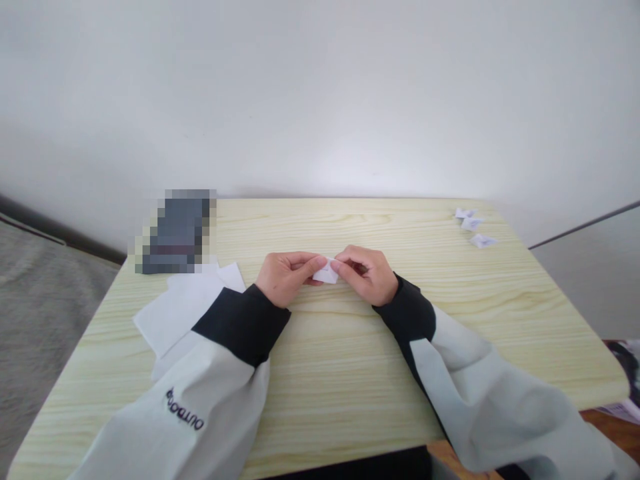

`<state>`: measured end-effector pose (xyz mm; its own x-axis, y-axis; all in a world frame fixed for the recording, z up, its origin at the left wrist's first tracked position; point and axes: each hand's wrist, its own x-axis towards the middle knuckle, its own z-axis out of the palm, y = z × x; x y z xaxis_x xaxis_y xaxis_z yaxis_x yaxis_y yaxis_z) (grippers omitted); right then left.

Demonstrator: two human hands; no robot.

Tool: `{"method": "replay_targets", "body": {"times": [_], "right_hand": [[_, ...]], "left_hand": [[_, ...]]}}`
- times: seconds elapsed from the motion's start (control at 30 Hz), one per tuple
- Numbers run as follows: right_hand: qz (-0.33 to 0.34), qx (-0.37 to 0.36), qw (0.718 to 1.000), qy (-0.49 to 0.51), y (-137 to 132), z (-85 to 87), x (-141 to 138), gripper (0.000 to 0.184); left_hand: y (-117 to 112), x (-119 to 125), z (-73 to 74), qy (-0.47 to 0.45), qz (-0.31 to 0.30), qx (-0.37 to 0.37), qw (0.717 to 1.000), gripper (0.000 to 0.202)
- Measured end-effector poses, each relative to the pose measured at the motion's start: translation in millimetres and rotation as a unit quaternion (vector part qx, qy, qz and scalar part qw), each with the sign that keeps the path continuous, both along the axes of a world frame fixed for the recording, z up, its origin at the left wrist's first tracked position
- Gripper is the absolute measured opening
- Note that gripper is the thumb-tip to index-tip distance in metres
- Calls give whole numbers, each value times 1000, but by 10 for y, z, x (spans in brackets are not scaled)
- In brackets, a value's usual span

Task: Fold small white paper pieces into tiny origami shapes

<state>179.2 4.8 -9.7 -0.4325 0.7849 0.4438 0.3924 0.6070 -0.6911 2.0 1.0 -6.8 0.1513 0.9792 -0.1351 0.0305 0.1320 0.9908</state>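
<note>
A small folded piece of white paper [326, 273] is held over the middle of the table between both hands. My left hand [287, 275] pinches its left side between thumb and fingers. On the opposite side, my right hand [369, 273] grips the paper the same way, thumb on top. The fingertips cover the paper's edges, so its full shape is hidden. Several white paper sheets [175, 310] lie loosely overlapped under and beside my left forearm.
Small folded white paper pieces [483, 241] sit at the table's far right. A dark, blurred-out flat object [177, 230] lies at the back left. The wood-grain table [330, 400] meets a pale wall [320, 100] behind it.
</note>
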Motion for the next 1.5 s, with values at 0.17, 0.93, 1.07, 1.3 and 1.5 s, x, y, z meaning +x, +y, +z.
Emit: {"method": "replay_targets", "body": {"times": [0.17, 0.93, 1.07, 1.3, 1.5], "right_hand": [[-38, -52, 997, 31, 4, -41, 9, 23], [-37, -62, 997, 40, -24, -23, 5, 23], [-10, -71, 997, 8, -21, -16, -1, 25], [-14, -47, 999, 10, -5, -6, 12, 28], [-9, -31, 999, 10, -9, 14, 3, 27]], "left_hand": [[7, -2, 1, -41, -20, -15, 999, 47], [41, -5, -24, -69, -45, 1, 997, 38], [40, -4, -46, -62, -54, 7, 997, 32], [50, -18, -1, -53, -37, -9, 998, 33], [18, -17, -10, -67, 25, -15, 997, 36]]}}
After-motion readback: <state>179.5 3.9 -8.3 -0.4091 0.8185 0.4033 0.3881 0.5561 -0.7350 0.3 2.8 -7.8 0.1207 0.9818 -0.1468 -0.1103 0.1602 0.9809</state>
